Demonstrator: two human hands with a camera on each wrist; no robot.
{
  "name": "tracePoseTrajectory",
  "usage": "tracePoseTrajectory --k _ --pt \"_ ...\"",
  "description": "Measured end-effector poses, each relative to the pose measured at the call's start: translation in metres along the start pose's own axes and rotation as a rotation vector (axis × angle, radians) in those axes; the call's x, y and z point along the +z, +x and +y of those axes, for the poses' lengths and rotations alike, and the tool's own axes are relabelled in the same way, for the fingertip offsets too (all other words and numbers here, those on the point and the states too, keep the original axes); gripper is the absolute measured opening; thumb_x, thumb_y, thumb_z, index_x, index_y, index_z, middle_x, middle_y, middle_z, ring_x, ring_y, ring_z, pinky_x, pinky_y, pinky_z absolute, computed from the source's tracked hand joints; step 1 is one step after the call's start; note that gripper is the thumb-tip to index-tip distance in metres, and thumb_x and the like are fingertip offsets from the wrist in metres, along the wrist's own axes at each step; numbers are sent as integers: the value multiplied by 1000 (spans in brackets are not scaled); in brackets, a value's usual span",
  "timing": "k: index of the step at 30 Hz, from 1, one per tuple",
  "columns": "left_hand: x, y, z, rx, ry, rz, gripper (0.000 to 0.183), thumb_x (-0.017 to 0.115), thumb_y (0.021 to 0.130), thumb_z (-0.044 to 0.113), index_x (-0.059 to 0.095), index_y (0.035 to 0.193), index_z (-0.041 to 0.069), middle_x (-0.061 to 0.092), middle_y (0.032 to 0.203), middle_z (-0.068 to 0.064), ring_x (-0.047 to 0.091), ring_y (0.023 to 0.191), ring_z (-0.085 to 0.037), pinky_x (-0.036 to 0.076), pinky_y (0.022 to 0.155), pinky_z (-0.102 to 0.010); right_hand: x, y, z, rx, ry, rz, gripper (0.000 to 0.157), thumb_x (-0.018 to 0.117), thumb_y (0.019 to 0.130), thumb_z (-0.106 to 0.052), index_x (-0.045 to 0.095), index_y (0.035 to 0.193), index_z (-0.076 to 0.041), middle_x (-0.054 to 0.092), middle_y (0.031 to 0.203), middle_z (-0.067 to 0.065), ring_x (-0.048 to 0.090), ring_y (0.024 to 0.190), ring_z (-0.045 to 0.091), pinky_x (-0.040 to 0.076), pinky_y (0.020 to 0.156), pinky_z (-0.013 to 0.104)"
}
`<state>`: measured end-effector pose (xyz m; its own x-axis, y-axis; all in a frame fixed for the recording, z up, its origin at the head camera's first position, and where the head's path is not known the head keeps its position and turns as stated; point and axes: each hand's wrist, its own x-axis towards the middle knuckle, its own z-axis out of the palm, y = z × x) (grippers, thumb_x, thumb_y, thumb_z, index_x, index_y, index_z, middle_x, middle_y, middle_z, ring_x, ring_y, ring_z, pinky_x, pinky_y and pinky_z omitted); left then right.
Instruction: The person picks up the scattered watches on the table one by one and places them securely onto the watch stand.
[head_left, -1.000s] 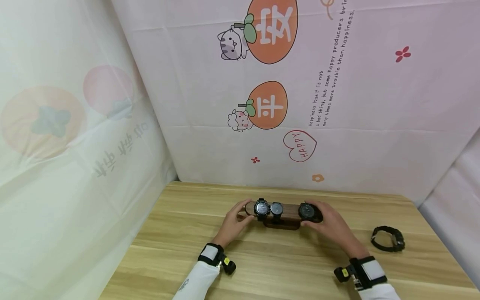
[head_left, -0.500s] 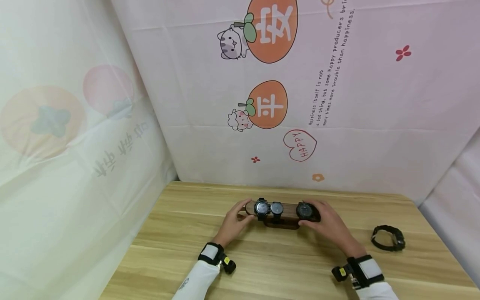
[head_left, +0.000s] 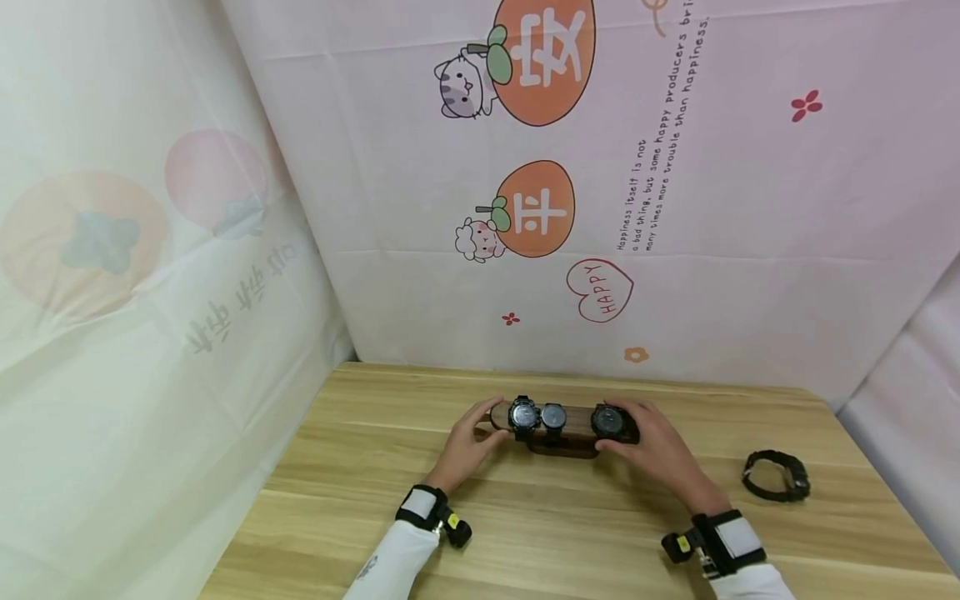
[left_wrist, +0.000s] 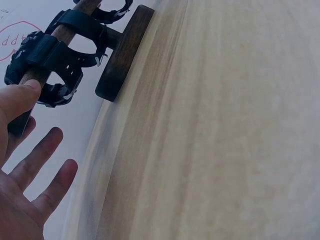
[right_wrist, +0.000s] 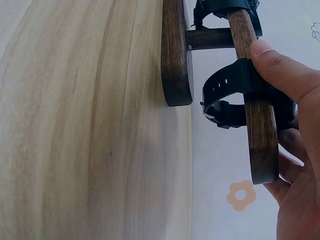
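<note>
A dark wooden watch stand (head_left: pixel 579 419) stands near the table's back edge, its crossbar raised above a base (right_wrist: pixel 175 60). My left hand (head_left: pixel 463 452) pinches the crossbar's left end; in the left wrist view its thumb lies on the bar and other fingers spread apart. Beside it, a black watch (head_left: pixel 523 414) and a smaller dark watch (head_left: pixel 553 417) hang round the bar. Toward the right end, my right hand (head_left: pixel 666 454) grips another black watch (head_left: pixel 608 422), whose buckled strap (right_wrist: pixel 227 82) loops round the bar. The right fingers are partly hidden behind the bar.
One more black watch (head_left: pixel 798 482) lies on its side, strap looped, at the right of the wooden table (head_left: pixel 570 525). A white printed cloth (head_left: pixel 420 308) hangs right behind the table, and another cloth (head_left: pixel 187 400) hangs along the left.
My right hand has slid slightly left along the crossbar, with the black watch moving with it. The left hand stays on the bar's left end.
</note>
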<state>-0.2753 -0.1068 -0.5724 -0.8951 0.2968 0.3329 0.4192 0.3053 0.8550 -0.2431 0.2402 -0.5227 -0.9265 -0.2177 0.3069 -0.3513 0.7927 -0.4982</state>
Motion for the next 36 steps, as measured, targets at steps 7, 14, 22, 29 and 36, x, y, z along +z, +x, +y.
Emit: tracePoseTrajectory --k 7,14,22,29,36 --pt "0 0 0 -16 -2 4 61 75 101 16 52 158 20 58 156 -3 62 134 -29 62 100 -38 0 1 -2 5 5 -6 77 90 86 -39 59 149 -8 60 147 24 54 137 49 49 108 71" --pt "0 1 2 -22 -2 4 63 75 101 14 51 159 16 57 157 -4 61 135 -29 62 101 -39 1 3 -3 9 4 -9 78 89 87 -42 58 150 -8 59 147 24 54 136 49 49 108 71" --pt "0 0 2 -14 3 1 63 75 100 13 51 158 9 57 157 -5 60 136 -30 62 100 -34 6 3 -4 -4 -3 8 78 90 86 -43 59 149 -9 60 146 23 56 135 48 50 108 70" --pt "-1 -1 2 -8 4 -1 62 75 101 16 52 158 17 57 157 -4 59 137 -29 62 101 -36 10 4 -5 -13 -5 20 77 90 86 -44 60 148 -9 61 146 23 56 135 48 50 107 70" --pt "-1 -1 1 -3 0 4 62 76 100 17 53 157 19 57 156 -3 60 137 -30 62 100 -38 13 5 -8 -34 -2 36 77 92 84 -40 61 147 -9 63 145 22 56 134 48 50 107 70"
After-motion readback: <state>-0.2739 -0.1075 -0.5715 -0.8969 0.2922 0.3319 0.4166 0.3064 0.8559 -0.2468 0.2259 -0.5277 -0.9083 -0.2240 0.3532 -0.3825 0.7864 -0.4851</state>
